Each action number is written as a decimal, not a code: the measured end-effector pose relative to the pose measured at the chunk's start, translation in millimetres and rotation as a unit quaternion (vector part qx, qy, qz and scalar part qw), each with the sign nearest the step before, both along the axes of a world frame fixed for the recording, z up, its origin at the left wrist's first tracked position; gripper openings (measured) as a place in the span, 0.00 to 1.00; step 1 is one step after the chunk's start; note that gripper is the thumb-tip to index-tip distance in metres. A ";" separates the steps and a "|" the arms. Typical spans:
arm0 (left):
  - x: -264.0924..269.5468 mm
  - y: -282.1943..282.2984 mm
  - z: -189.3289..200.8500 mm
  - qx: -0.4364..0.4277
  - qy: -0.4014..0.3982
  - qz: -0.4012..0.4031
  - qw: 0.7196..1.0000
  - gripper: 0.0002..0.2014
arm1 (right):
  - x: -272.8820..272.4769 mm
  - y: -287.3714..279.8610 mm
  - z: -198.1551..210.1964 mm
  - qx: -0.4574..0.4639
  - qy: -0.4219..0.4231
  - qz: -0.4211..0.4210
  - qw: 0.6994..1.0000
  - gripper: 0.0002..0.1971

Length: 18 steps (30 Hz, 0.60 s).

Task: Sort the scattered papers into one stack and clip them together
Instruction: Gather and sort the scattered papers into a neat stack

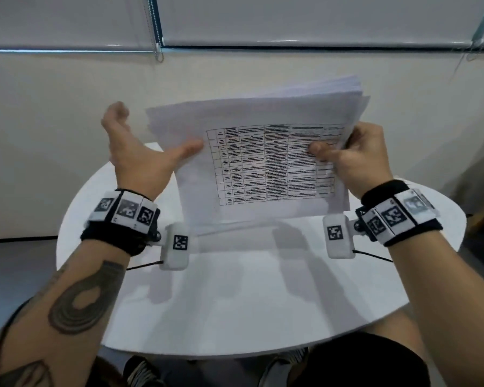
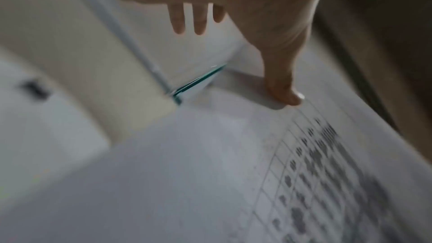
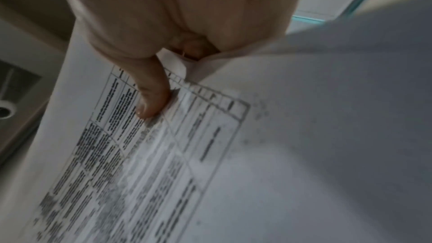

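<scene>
Now the right hand (image 1: 358, 157) is pinching the right edge of the white stack of printed paper sheets (image 1: 260, 163), holding it upright above the round white table (image 1: 235, 303), while the left hand (image 1: 134, 152), fingers spread, is touching it with its thumb.

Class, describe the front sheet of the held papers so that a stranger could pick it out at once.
Above the round white table, the right hand grips a stack of papers. The front sheet faces the camera; it alone shows a printed black grid table.
</scene>
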<state>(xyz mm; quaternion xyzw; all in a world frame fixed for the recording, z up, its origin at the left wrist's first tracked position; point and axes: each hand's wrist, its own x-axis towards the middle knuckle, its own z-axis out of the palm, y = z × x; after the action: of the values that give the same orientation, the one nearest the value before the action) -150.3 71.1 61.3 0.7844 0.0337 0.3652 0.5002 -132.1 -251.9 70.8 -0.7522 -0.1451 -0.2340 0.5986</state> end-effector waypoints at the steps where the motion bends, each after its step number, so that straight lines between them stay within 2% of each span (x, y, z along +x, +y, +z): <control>1: 0.4 -0.9 -7.9 -0.086 0.032 -0.080 0.993 0.62 | -1.5 -2.1 -4.0 0.008 0.011 0.004 1.000 0.13; 2: 1.0 -4.7 -13.2 -0.134 0.064 -0.155 0.977 0.56 | -2.8 -1.9 -7.8 0.015 0.017 0.007 1.000 0.13; 3: 2.5 -9.3 -16.2 -0.144 0.088 -0.205 0.964 0.45 | -3.2 -0.5 -12.2 0.024 0.021 0.005 0.999 0.14; 4: 3.8 -15.0 -17.1 -0.144 0.091 -0.215 0.962 0.33 | -4.5 1.9 -16.6 0.034 0.025 0.001 0.999 0.14; 6: 6.8 -24.2 -17.4 -0.144 0.062 -0.165 0.974 0.22 | -7.2 8.2 -28.3 0.052 0.032 -0.008 0.998 0.13; 9: 9.6 -36.5 -19.1 -0.118 0.008 -0.105 0.987 0.21 | -7.6 19.6 -47.9 0.080 0.036 -0.034 0.996 0.12; 11: 11.4 -40.2 -26.4 -0.108 0.009 -0.089 0.990 0.24 | -4.2 25.6 -62.6 0.106 0.049 -0.042 0.992 0.13; 15: 10.2 -30.3 -54.5 -0.081 0.097 -0.105 0.986 0.35 | -2.6 27.1 -90.2 0.101 0.112 -0.034 0.988 0.21; 18: 7.6 -21.9 -70.8 -0.060 0.133 -0.092 0.985 0.31 | -0.8 26.1 -92.9 0.111 0.132 -0.039 0.984 0.23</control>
<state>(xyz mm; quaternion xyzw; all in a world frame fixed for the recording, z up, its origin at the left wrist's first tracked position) -142.7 49.2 -9.5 0.7942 0.0497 0.2070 0.5692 -132.9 -225.8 -22.0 -0.7106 -0.0086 -0.1699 0.6828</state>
